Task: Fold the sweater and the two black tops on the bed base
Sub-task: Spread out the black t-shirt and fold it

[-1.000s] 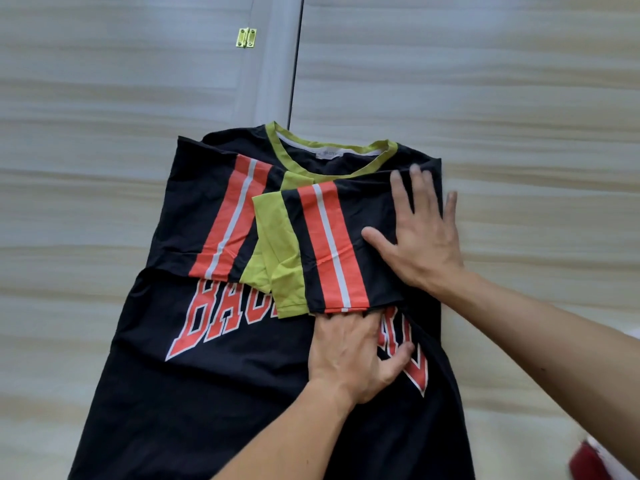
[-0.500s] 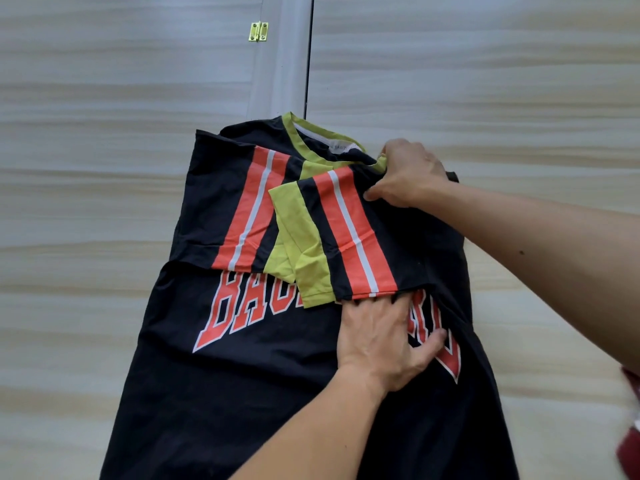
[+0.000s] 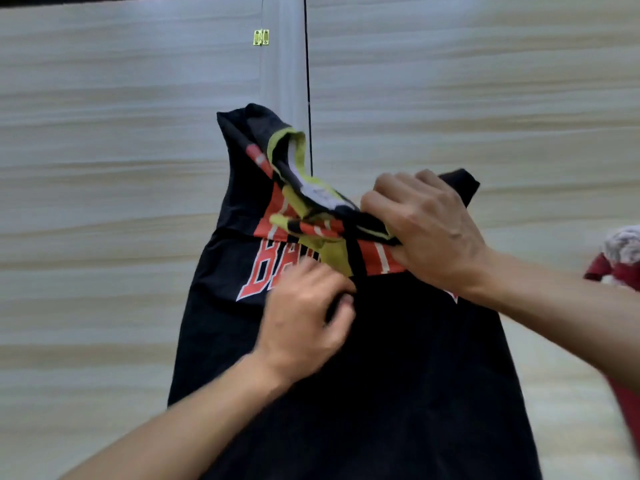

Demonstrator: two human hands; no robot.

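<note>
My right hand [image 3: 429, 233] has its fingers clamped on the bunched collar end of the black top [image 3: 398, 358] at frame centre, my left hand [image 3: 304, 320] pinches its chest, the rest draped over the pale bed base [image 3: 104, 202].

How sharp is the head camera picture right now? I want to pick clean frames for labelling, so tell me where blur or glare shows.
Head view: the left hand is smeared by motion blur, its fingers indistinct; the right hand is softer than the still wood but readable. The black top is legible, lettering partly covered. The bed base is evenly lit, without glare or hard shadows. The red cloth at the right edge is blurred.
</note>
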